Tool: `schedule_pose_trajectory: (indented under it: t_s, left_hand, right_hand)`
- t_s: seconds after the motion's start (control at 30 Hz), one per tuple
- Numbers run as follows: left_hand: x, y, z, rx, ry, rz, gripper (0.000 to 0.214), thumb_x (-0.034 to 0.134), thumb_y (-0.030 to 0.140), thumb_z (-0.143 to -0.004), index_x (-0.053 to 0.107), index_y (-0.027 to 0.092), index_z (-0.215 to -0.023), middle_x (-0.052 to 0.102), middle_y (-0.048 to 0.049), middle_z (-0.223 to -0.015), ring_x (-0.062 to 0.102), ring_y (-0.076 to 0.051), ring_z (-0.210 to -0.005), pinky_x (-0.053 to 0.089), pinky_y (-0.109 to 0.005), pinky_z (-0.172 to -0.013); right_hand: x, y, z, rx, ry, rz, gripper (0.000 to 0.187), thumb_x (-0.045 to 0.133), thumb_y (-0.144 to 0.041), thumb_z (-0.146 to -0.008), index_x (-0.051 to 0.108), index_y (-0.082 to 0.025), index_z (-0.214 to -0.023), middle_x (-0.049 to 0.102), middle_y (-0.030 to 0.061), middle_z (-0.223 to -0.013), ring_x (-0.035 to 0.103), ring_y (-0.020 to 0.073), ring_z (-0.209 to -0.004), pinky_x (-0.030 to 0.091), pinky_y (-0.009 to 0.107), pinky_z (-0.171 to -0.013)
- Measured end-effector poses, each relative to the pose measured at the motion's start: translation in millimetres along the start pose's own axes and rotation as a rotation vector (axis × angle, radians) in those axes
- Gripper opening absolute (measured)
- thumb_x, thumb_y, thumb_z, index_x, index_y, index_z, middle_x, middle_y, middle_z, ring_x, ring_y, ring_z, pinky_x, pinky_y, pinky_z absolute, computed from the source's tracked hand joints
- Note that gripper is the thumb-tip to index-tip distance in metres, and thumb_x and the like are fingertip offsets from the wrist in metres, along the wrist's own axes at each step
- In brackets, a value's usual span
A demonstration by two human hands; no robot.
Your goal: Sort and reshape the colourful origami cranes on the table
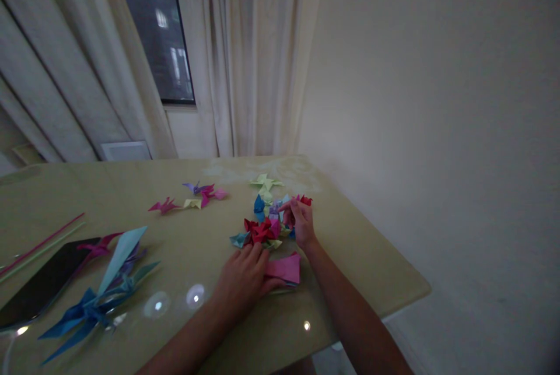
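Fingers [251,251] of the left hand [240,274] lie close together over the left end of a pink paper stack [284,269], the thumb stretched along its near edge; whether they pinch the stack or only press on it cannot be told. Above the heap of folded paper, the right hand [303,222] is bent, its forefinger and thumb drawn near each other, though the view does not show whether anything is held between them. The pink stack sits on the pale table [359,281], just on the near side of the heap, where red folded paper [261,231], a blue piece [259,207] and a teal piece [240,239] crowd together; the right hand hides part of the heap. A pale green paper bird [263,182] stands at its far edge, with a magenta bird [164,206] and a cream piece [192,203] well apart to the left. At the table's left, a second magenta bird [98,248] overlaps the corner of a dark phone [41,281], near a large blue bird [90,309] and a red strip [44,244]. Beyond hang beige curtains [258,60], parted at a dark window [160,25]
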State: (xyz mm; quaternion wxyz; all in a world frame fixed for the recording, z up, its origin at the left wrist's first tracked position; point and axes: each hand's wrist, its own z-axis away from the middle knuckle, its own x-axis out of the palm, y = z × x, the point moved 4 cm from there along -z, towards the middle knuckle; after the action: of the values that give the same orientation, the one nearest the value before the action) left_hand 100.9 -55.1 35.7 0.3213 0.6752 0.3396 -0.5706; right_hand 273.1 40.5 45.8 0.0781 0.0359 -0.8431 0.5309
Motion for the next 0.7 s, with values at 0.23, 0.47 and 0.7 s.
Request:
schedule_pose_trajectory:
  t_s: [0.23, 0.47, 0.7]
  left_hand:
    - [-65.4, -166, 43, -0.811, 0.185, -0.275, 0.041, 0.046, 0.039, -0.105, 0.066, 0.009, -0.127, 0.068, -0.0258, -0.124, 0.064, -0.044, -0.114, 0.054, -0.053, -0.086]
    - [-49.9, -220, 71, -0.969, 0.002, -0.024, 0.039, 0.037, 0.018, -0.1, 0.071, 0.01, -0.118, 0.075, -0.0276, -0.105, 0.074, -0.042, -0.095, 0.055, -0.05, -0.075]
    - [-80.7, -182, 43, -0.62, 0.832, 0.208, 0.038, 0.049, 0.039, -0.102, 0.077, 0.019, -0.117, 0.079, -0.0147, -0.102, 0.072, -0.03, -0.096, 0.055, -0.044, -0.09]
  right_hand:
    - [2, -1, 1, -0.005, 0.001, 0.012, 0.065, 0.063, -0.076, -0.091, 0.075, -0.015, -0.072, 0.058, -0.0002, -0.047, 0.04, 0.0065, -0.036, 0.025, 0.02, -0.037]
    - [10, -6, 5, -0.009, -0.039, 0.066, 0.063, 0.065, -0.076, -0.09, 0.075, -0.016, -0.072, 0.056, -0.0005, -0.046, 0.04, 0.0078, -0.037, 0.026, 0.021, -0.039]
    - [18, -5, 13, -0.029, -0.133, 0.152, 0.059, 0.06, -0.072, -0.095, 0.074, -0.018, -0.076, 0.056, -0.0017, -0.048, 0.043, 0.0105, -0.04, 0.034, 0.024, -0.043]
